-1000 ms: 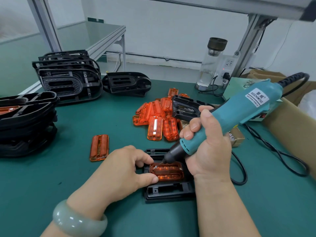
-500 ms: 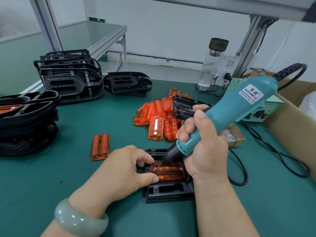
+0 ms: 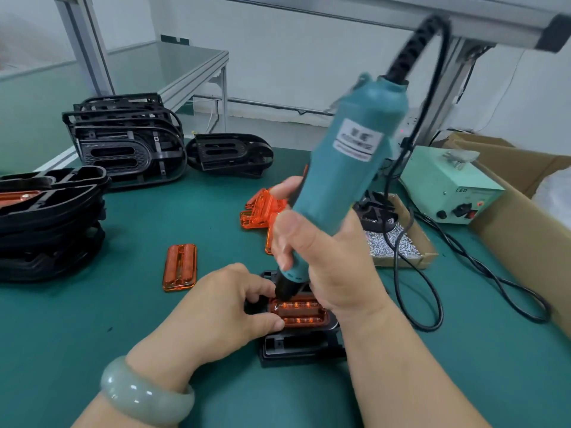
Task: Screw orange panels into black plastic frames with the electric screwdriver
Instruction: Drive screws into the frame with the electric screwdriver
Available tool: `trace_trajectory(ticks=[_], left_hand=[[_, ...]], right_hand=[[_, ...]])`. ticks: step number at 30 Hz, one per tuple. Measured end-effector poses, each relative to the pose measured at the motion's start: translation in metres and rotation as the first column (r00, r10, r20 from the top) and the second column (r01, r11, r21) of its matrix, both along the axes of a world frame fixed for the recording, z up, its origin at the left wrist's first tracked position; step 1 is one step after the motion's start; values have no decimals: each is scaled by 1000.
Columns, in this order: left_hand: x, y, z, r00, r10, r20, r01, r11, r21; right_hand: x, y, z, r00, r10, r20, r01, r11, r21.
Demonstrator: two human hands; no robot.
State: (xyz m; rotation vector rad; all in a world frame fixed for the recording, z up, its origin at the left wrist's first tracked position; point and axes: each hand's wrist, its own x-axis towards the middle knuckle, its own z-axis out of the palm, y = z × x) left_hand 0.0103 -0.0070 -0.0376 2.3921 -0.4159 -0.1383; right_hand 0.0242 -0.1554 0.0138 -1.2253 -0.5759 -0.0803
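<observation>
Indoors, over green matting point(image 3: 92, 319), right hand point(image 3: 333, 261) grips screwdriver point(image 3: 346, 168), left hand point(image 3: 216, 307) holds black frame point(image 3: 296, 350).

A teal screwdriver point(image 3: 346, 168) is bearing a white label point(image 3: 358, 140); at six o'clock, a ribbed orange panel point(image 3: 298, 313) is filling a black frame point(image 3: 296, 347).

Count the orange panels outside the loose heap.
3 orange panels. One sits in the black frame under the electric screwdriver, one lies alone on the mat left of the left hand, one shows in the stacked frames at far left. Those stacks may hide more.
</observation>
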Motion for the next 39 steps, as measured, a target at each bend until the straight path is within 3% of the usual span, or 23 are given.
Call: trace_trajectory(ticks=[4,11,28,39], left_hand=[[0,-1,3,999,-8,40,8,1000,21],[2,-1,0,1000,5,26,-6,1000,16],[-1,-2,8,999,-20,33,18,999,37],[0,-5,9,1000,-8,26,7,999,34]], right_hand=[[5,3,4,998,63,-10,-64,995,-81],[10,3,-1,997,5,-74,-3,1000,21],[9,1,-4,991,134,-14,-133,991,9],[5,1,-5,998,70,-5,-70,998,-6]])
